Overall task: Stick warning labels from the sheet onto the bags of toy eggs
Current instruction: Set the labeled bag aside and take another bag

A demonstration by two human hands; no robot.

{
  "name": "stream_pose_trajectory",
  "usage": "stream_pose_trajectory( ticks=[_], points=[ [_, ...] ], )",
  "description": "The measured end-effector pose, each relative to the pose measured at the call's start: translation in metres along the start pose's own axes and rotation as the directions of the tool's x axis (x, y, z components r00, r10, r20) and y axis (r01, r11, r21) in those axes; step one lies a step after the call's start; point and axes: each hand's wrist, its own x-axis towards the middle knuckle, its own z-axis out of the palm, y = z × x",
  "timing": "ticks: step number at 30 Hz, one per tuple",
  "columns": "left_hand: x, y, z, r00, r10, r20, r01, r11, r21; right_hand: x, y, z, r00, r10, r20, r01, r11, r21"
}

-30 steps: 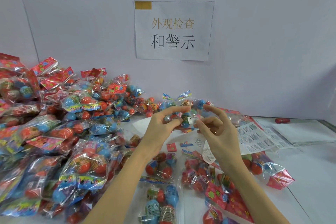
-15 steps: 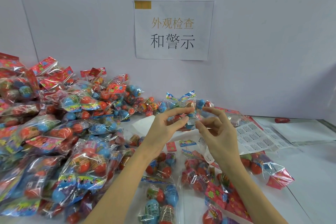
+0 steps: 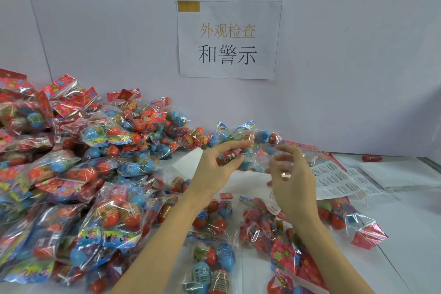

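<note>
A white table (image 3: 405,234) runs along a pale wall that carries a paper sign (image 3: 229,39) with printed characters. The biggest mass on the table is the heap of bagged toy eggs (image 3: 71,174) filling the left side, clear crinkly bags with red or blue header cards. Smaller groups of the same bags lie in the near middle and to the right of the forearms. Behind the right wrist lies the label sheet (image 3: 338,180), flat on the table with rows of small printed labels, overlapping plain white paper further right.

Above the table's middle, the left hand (image 3: 214,169) pinches one bag of toy eggs (image 3: 248,150) between thumb and fingers, held up in the air. A small white warning label (image 3: 247,157) sits on the bag's front face, just beside the left thumb tip. The right hand (image 3: 291,181) is motion-blurred, its fingers loosely spread and apart from the bag; whether it holds anything I cannot tell, though a white strip shows below its palm.

The label looks placed, so this bag seems finished. The next move likely calls for setting the bag aside and peeling a fresh label cleanly from the sheet.
</note>
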Motion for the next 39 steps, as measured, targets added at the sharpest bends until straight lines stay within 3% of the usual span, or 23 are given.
stream_pose_trajectory(
  ticks=[2, 5, 10, 14, 17, 22, 26, 29, 32, 35, 39],
  points=[
    [0.000, 0.002, -0.003, 1.000, -0.016, 0.019, 0.017, 0.999, -0.043, 0.004, -0.002, -0.005, 0.993, 0.114, -0.019, -0.111, 0.988, 0.112],
    [-0.003, 0.008, 0.000, 0.996, 0.008, 0.085, 0.000, 0.995, -0.097, 0.007, -0.010, -0.009, 0.975, 0.198, 0.104, -0.220, 0.934, 0.283],
    [-0.008, 0.012, 0.013, 0.983, 0.092, 0.160, -0.075, 0.991, -0.108, -0.003, -0.012, -0.001, 0.953, 0.086, 0.290, -0.155, 0.962, 0.224],
    [-0.006, 0.013, 0.010, 0.989, 0.068, 0.133, -0.040, 0.978, -0.203, -0.001, -0.010, -0.002, 0.924, 0.118, 0.363, -0.282, 0.853, 0.440],
    [-0.007, 0.015, 0.009, 0.990, 0.076, 0.122, -0.050, 0.979, -0.199, -0.001, -0.013, -0.002, 0.914, 0.131, 0.385, -0.319, 0.817, 0.481],
    [-0.007, 0.015, 0.009, 0.989, 0.056, 0.137, -0.033, 0.986, -0.166, -0.002, -0.016, -0.004, 0.926, 0.073, 0.370, -0.227, 0.892, 0.392],
    [-0.005, 0.013, 0.009, 0.997, -0.080, 0.006, 0.079, 0.971, -0.227, -0.002, -0.014, -0.004, 0.927, 0.068, 0.370, -0.220, 0.895, 0.388],
    [-0.005, 0.014, 0.009, 0.974, -0.211, -0.083, 0.195, 0.967, -0.166, -0.003, -0.014, -0.001, 0.943, 0.076, 0.324, -0.174, 0.943, 0.285],
    [-0.002, 0.010, 0.006, 0.941, -0.261, -0.213, 0.225, 0.958, -0.179, -0.003, -0.013, 0.000, 0.954, 0.103, 0.280, -0.172, 0.956, 0.237],
    [0.000, 0.007, 0.002, 0.926, -0.298, -0.232, 0.214, 0.920, -0.329, -0.002, -0.013, -0.004, 0.945, 0.170, 0.279, -0.254, 0.920, 0.299],
    [0.002, 0.007, -0.001, 0.878, -0.428, -0.215, 0.231, 0.771, -0.594, -0.002, -0.014, -0.003, 0.902, 0.219, 0.373, -0.363, 0.853, 0.376]
  ],
)
